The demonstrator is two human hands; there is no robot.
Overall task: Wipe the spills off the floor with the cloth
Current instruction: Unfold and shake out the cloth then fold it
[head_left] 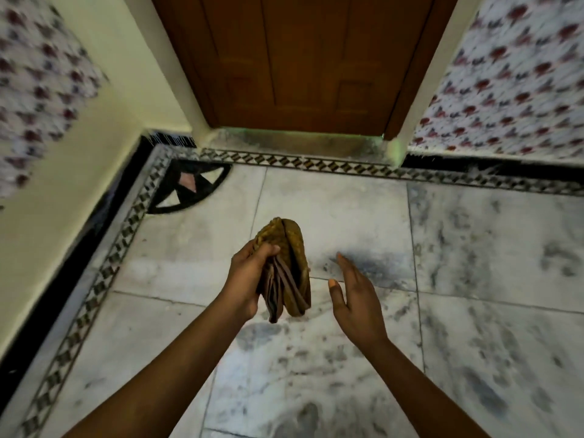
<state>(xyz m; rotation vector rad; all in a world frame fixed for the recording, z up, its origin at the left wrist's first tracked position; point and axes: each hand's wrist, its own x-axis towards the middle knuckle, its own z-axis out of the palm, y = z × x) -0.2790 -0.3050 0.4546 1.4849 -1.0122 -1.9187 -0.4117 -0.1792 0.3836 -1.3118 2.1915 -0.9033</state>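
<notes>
Head view is showing the left hand (249,279) gripping the folded cloth (289,267), right hand (357,298) hanging slack-fingered beside it, floor (474,248) beyond the fingertips apparently awaiting wiping.

Two bare arms with no sleeves. The left hand (245,279) and right hand (355,298) wear no rings or gloves.

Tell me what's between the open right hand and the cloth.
Nothing: in the head view, only bare marble floor shows in the gap between the right hand and the cloth, held by the left hand.
</notes>
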